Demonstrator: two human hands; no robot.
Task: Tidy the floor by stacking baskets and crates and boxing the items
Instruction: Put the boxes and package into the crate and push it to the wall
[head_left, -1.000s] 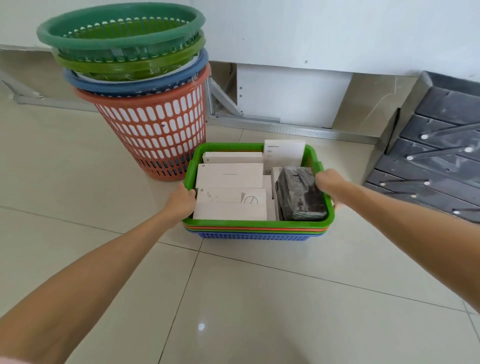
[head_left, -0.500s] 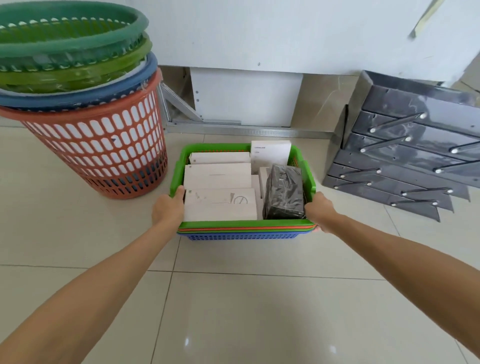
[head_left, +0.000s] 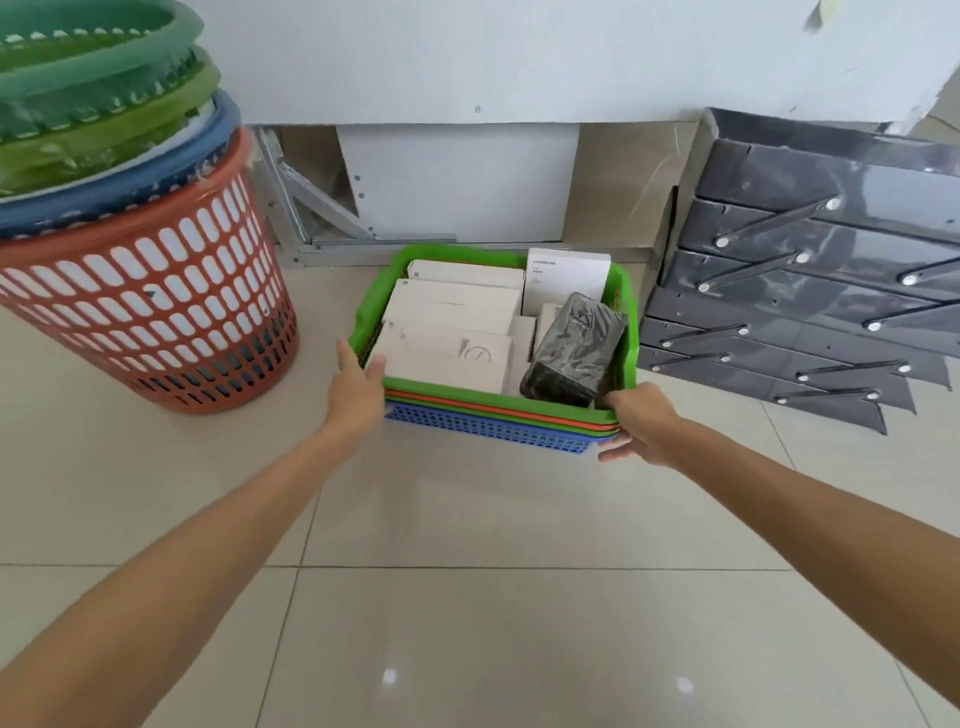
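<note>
Head cam, looking down at the beige tiled floor (head_left: 467, 623). Landmark is the green plastic rectangular crate (head_left: 626, 312); everything below is placed relative to it.

I see the crate sitting on top of a nested stack: an orange crate rim (head_left: 498, 410) right under it, another green rim below that, and a blue perforated crate (head_left: 483, 428) at the bottom, on the floor. The stack is just in front of the white wall panel (head_left: 457, 182).

Inside the crate: flat white cardboard boxes (head_left: 447, 332) overlapping along the left side, one white box (head_left: 566, 278) standing upright at the back right, and a black plastic-wrapped block (head_left: 574, 353) tilted against the right front corner.

My left hand (head_left: 358, 384) is at the crate's near left corner, fingers straight and spread, fingertips touching the rim and the nearest white box. It is not gripping anything.

My right hand (head_left: 636, 423) is at the near right corner, thumb over the green rim beside the black block, fingers reaching under the stack's edge. It is holding that corner.

Left of the crate, apart from it: an orange round slotted plastic laundry basket (head_left: 150, 312) with blue (head_left: 119, 192), light green (head_left: 104, 140) and dark green (head_left: 88, 67) round baskets nested in it.

Right of the crate, near but not touching: dark grey folded plastic panels with metal rivets (head_left: 800, 291), leaning against the wall.
</note>
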